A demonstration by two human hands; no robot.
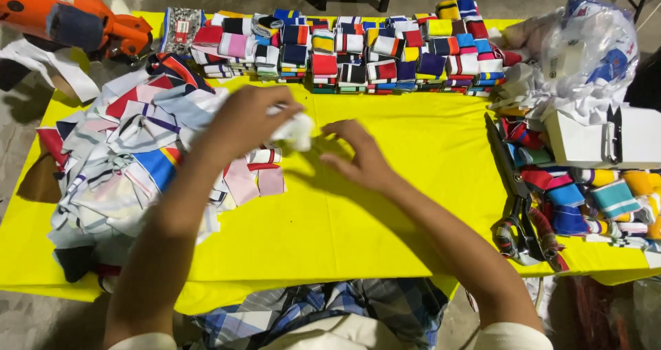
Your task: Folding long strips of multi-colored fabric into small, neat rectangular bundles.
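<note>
Left hand (251, 119): closed around a small crumpled white piece of cloth (297, 131), gripped at the fingertips, raised just above the worktop (385, 205) covered in bright yellow sheeting. Cloth piece positioned between both hands, protruding to the right of the left hand.

Right hand (359, 154): open, fingers loosely spread and curled, holding nothing. Located just to the right of the white cloth piece; fingertips near it, contact not determinable. Hand low over the yellow surface.

Directly beneath the left hand: a few small striped knit strips in pink, red and white (265, 167), flat on the worktop.

Left of the left forearm: a large loose heap of flat cloth pieces in white, grey, blue and red (117, 164), reaching the left edge of the worktop.

Far edge of the worktop, well apart from both hands: rows of folded, stacked striped knit bands in mixed colours (365, 47).

Right side: long dark metal shears (513, 198) flat on the worktop, blades pointed away from the person. Beside them, more rolled striped bands in red, blue, teal and yellow (585, 192), a white cardboard box (599, 140), and a clear plastic bag stuffed with cloth (592, 47).

Upper left, off the worktop: an orange machine body (69, 16).
</note>
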